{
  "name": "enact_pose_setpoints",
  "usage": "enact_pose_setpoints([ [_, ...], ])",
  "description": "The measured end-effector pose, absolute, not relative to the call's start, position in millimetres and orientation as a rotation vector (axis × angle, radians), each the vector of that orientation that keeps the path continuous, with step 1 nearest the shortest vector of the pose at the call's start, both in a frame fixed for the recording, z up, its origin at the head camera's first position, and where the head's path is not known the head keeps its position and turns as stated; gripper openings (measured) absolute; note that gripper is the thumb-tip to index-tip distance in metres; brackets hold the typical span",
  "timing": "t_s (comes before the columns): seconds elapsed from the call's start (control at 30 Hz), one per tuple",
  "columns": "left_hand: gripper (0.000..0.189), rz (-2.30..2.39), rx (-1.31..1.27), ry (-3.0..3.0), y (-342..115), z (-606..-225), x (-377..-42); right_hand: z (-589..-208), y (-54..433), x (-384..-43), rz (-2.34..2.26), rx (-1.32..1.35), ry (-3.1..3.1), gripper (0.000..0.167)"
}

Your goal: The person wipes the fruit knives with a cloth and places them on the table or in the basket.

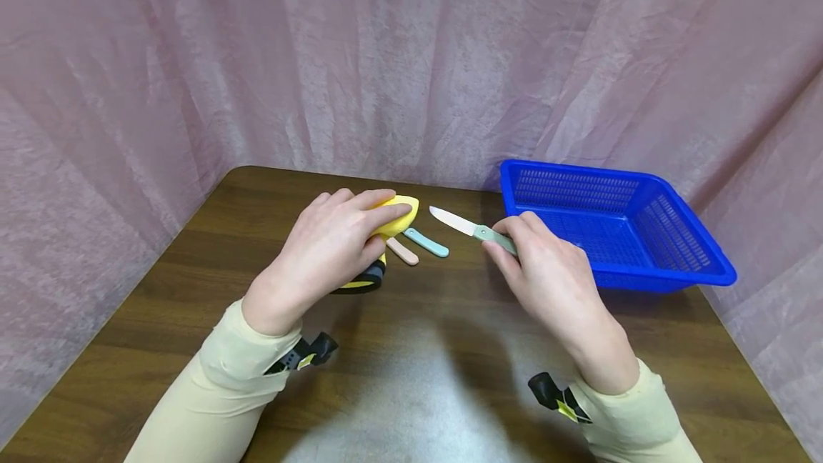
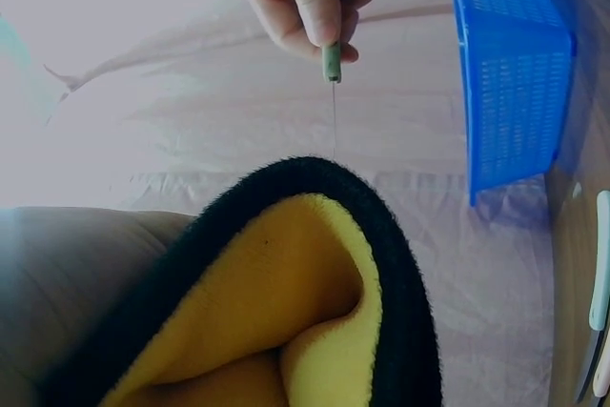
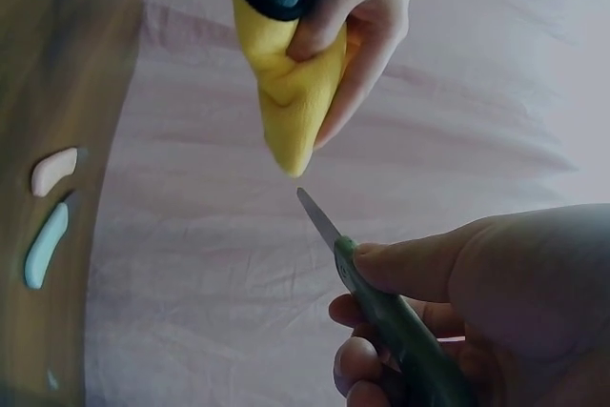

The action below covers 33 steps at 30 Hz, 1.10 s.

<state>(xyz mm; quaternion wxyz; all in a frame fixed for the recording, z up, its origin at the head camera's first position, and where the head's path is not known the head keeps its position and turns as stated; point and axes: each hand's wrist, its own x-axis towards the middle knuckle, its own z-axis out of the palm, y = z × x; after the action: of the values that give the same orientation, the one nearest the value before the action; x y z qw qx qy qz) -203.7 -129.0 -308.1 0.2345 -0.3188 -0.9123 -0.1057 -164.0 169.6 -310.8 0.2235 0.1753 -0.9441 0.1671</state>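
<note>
My left hand (image 1: 324, 252) grips a folded yellow cloth (image 1: 403, 214) with a dark border, its thumb and fingers on either side. In my right hand (image 1: 549, 270) is a small knife (image 3: 396, 316) with a green handle, held between thumb and curled fingers. The knife's pale blade points toward the cloth's yellow tip, with a small gap between them. On the table below the cloth lie a light-blue-handled knife (image 1: 427, 243) and a pink-handled knife (image 1: 403, 251). Their blades are mostly hidden by the cloth and left hand in the head view.
To the right, a blue plastic basket (image 1: 643, 277) with slotted walls stands on the brown wooden table (image 1: 398, 349). Pink curtains (image 1: 398, 63) hang behind and at both sides.
</note>
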Motion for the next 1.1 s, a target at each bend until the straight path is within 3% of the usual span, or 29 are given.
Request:
enact_pose_setpoints([
  [1.1, 0.059, -0.339, -0.966, -2.535, -102.6, -323.2, -214.5, -297.2, 230.7, -199.1, 0.247, 0.304, -2.872, 0.026],
])
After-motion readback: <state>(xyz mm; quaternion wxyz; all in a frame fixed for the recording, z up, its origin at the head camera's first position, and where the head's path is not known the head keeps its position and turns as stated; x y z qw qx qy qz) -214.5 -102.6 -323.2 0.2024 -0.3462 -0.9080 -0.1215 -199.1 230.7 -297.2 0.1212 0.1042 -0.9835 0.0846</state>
